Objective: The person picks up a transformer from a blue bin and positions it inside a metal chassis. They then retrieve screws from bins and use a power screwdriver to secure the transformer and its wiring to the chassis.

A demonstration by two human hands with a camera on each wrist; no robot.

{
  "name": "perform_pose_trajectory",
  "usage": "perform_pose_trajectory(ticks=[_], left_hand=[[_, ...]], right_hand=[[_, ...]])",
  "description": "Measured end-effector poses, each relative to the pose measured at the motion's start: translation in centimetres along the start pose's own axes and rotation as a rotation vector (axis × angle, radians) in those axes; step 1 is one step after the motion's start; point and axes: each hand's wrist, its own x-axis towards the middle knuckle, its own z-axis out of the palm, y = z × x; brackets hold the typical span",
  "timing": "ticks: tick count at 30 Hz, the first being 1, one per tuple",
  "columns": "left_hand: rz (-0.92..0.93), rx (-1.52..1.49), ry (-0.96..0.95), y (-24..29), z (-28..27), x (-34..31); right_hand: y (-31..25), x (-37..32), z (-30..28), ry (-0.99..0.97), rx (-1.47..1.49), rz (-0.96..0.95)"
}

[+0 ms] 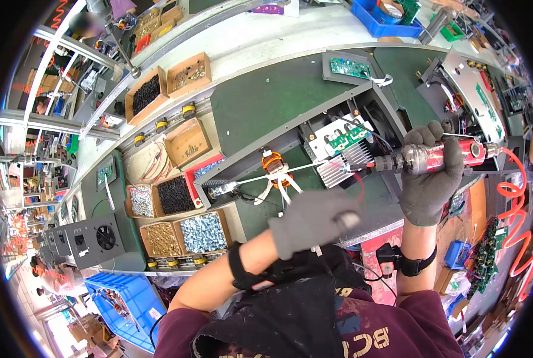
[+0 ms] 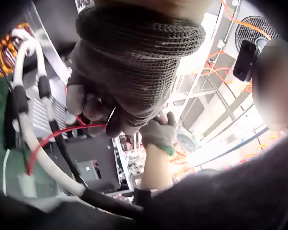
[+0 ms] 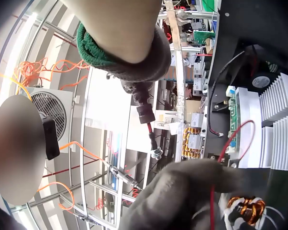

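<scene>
My gloved right hand [image 1: 431, 185] grips a red and silver air screwdriver [image 1: 418, 158], held level above the black metal case [image 1: 305, 117]. A small screw with a washer [image 3: 156, 153] sits at the bit's tip in the right wrist view. My gloved left hand [image 1: 314, 221] is at the near side of the case, fingers curled, pinching a thin red wire [image 2: 62, 130] at its fingertips. Inside the case are a finned heat sink [image 1: 340, 170] and a green circuit board [image 1: 349, 138]. A copper-wound coil [image 1: 272, 161] with white sleeved leads lies left of the heat sink.
Cardboard bins hold black screws [image 1: 174, 195], brass parts [image 1: 161, 239] and silver parts [image 1: 203, 232] on the left. A red coiled hose [image 1: 513, 191] hangs at the right. Another opened case [image 1: 457, 65] stands at the far right. A blue crate [image 1: 126, 307] is at the lower left.
</scene>
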Motion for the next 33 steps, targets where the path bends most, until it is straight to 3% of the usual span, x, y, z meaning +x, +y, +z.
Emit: perform_pose_trajectory(ticks=[2, 4, 5, 8, 9, 11, 13, 15, 20, 22, 28, 33], left_hand=[[-0.038, -0.045, 0.082, -1.1, -1.0, -0.6], [0.034, 0.079, 0.075, -2.4, -0.9, -0.9], [0.167, 0.107, 0.042, -2.4, 0.1, -1.5], [0.229, 0.006, -0.432, 0.3, 1.7, -2.3], [0.228, 0.005, -0.427, 0.4, 1.4, -2.3], [0.078, -0.102, -0.092, 0.1, 0.5, -2.6], [-0.066, 0.231, 0.478, -1.7, 0.0, -2.2], [-0.169, 0.518, 0.666, -3.5, -2.0, -1.3], [-0.244, 0.549, 0.628, -6.8, -1.3, -0.1], [-0.430, 0.492, 0.604, -7.9, -1.1, 0.7], [-0.480, 0.463, 0.595, -8.6, -1.4, 1.2], [-0.420, 0.473, 0.667, -9.0, -1.2, 1.3]], right_hand=[[0.2, 0.0, -0.5, -0.005, -0.077, 0.071], [1.1, 0.3, -0.9, 0.057, -0.107, 0.052], [1.4, 0.4, -1.0, 0.123, -0.134, 0.023], [1.7, 0.7, -1.0, 0.012, -0.141, 0.123], [1.9, 0.8, -0.9, 0.010, -0.143, 0.128], [2.2, 0.9, -0.9, 0.060, -0.160, 0.051], [2.2, 0.9, -0.6, 0.017, -0.170, 0.036], [2.3, 1.1, -0.5, -0.030, -0.177, 0.020], [3.3, 1.5, -1.0, 0.060, -0.349, 0.011], [4.2, 1.8, -1.2, 0.071, -0.398, 0.009], [7.3, 2.1, -0.8, 0.071, -0.597, -0.028], [8.7, 1.9, 1.5, -0.242, -0.703, -0.065]])
